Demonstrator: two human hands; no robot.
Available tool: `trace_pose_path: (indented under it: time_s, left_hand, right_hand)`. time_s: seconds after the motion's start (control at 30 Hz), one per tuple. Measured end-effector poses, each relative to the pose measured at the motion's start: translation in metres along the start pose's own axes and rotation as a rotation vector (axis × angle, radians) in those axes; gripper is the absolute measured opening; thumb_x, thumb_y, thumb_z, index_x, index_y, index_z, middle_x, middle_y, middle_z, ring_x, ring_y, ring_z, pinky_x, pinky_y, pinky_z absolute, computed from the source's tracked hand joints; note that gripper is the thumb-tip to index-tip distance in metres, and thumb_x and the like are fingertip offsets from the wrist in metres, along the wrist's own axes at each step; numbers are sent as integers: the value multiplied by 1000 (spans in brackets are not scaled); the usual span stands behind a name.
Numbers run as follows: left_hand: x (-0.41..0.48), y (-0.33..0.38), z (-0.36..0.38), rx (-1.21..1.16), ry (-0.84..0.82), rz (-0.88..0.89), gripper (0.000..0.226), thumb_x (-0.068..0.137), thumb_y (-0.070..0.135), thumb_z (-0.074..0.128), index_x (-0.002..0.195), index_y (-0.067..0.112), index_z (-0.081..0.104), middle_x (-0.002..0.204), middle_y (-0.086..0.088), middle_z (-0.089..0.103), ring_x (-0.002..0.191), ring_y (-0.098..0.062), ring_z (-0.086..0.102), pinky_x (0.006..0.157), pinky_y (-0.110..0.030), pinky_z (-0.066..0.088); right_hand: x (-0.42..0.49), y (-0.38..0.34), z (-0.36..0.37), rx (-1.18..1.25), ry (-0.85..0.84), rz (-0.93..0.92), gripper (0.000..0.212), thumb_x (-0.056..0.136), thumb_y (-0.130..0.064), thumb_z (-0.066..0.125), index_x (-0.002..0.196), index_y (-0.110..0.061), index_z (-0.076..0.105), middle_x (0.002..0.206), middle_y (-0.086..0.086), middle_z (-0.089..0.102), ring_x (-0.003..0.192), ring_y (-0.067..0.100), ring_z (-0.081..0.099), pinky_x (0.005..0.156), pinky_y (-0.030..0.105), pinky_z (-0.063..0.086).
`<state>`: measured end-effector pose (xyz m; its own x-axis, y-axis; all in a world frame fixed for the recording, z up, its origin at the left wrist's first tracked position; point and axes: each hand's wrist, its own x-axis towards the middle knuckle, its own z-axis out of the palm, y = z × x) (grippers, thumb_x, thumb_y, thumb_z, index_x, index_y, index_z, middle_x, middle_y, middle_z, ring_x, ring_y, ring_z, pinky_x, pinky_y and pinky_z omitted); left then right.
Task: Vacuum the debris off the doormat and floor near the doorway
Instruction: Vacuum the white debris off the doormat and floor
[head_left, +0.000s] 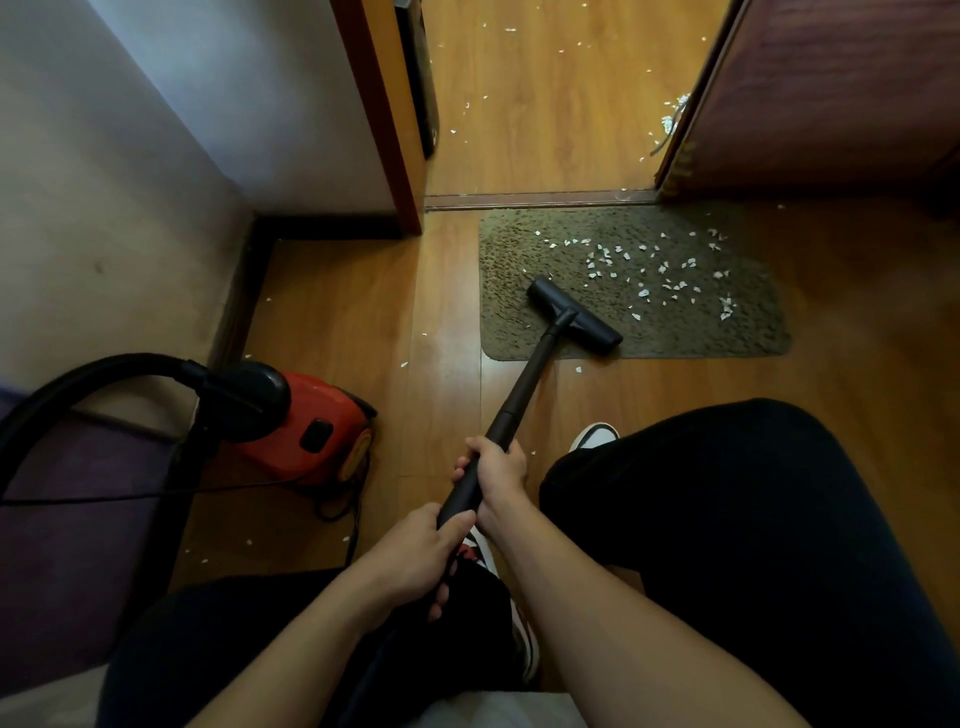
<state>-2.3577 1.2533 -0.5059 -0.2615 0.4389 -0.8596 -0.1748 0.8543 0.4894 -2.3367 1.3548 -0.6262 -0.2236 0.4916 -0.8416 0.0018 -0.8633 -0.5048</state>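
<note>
A brown doormat (530, 260) lies before the doorway, with several white paper scraps (644, 275) strewn over its middle and right. The black vacuum nozzle (574, 316) rests on the mat's near left part, left of the scraps. A black wand (524, 384) runs from the nozzle back to me. My right hand (496, 467) grips the wand higher up. Just behind it, my left hand (415, 558) grips the wand's lower end. More scraps (670, 117) lie on the wooden floor beyond the threshold.
The red vacuum body (311, 426) stands on the floor at left, with its black hose (88, 374) arching over and a cord beside it. A white wall and door frame (384, 114) bound the left side; an open door (810, 93) stands right. My dark-trousered knees fill the foreground.
</note>
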Motion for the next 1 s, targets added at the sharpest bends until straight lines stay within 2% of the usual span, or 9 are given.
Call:
trace_pose_path:
  time_s: [0.13,0.27,0.47,0.77,0.9,1.0]
  left_hand:
    - [-5,-9,-5,-16,20,-7,27,103,41,44,103,14,50,75,-5,53,45,-10,49,43,-25,45]
    - [-16,-25,-16,-46,39,-28,26,103,41,45,109,17,52,78,-7,54,47,-10,50,44,-26,44]
    - [-27,-36,-20,-48,72,-13,25,104,40,44,112,17,52,78,-7,53,47,-9,50,44,-25,44]
    - [1,-10,6,-80,19,-13,29,104,39,44,113,11,51,74,-6,51,44,-10,47,40,-23,43]
    - [26,2,15,-125,-34,-23,29,103,42,45,114,16,50,78,-6,53,46,-11,49,43,-25,45]
    - [47,6,22,-146,-46,-25,28,101,44,48,112,17,50,80,-8,55,48,-13,52,46,-28,47]
  right_hand:
    - [-4,10,6,-10,-26,22,37,94,4,59,130,-2,52,70,10,54,45,15,55,41,24,47]
    - [-17,25,14,-16,-74,69,36,95,0,60,128,-12,53,79,11,59,49,14,58,44,26,50]
    - [-30,35,20,-27,-108,94,37,95,2,59,129,-10,52,76,10,57,45,14,56,42,24,48]
    - [-8,1,-2,-46,-24,13,32,95,3,58,126,-3,52,73,11,54,45,14,55,40,24,47]
    - [10,-19,-12,-55,-17,-3,28,96,1,59,122,-4,52,78,11,56,47,14,57,40,23,48]
    - [25,-31,-19,-57,-10,-12,21,96,1,60,115,-5,52,73,11,56,46,15,57,40,24,47]
